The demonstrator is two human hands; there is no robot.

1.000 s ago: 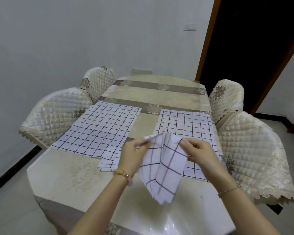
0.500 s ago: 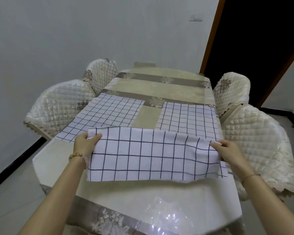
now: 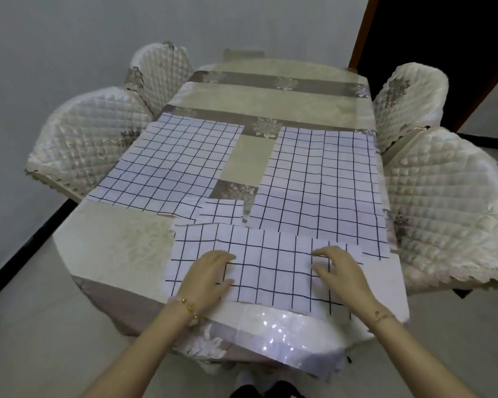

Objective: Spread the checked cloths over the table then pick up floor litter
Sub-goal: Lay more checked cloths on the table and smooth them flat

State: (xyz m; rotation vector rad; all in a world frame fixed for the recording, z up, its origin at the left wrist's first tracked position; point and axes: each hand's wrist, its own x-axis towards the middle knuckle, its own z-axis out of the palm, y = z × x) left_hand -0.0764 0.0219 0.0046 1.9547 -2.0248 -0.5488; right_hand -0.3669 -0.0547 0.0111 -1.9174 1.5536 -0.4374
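Thin, limp and likely to slide, the nearest checked cloth (image 3: 265,268) lies along the tabletop's (image 3: 121,242) near edge, left hand (image 3: 209,278) and right hand (image 3: 339,271) resting loosely spread on it, best pinched at corners

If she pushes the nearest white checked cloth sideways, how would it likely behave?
The white checked cloth is probably thin and floppy: its grid lines ripple between the left hand and right hand. It may slide or bunch, since the glossy table cover looks slick.
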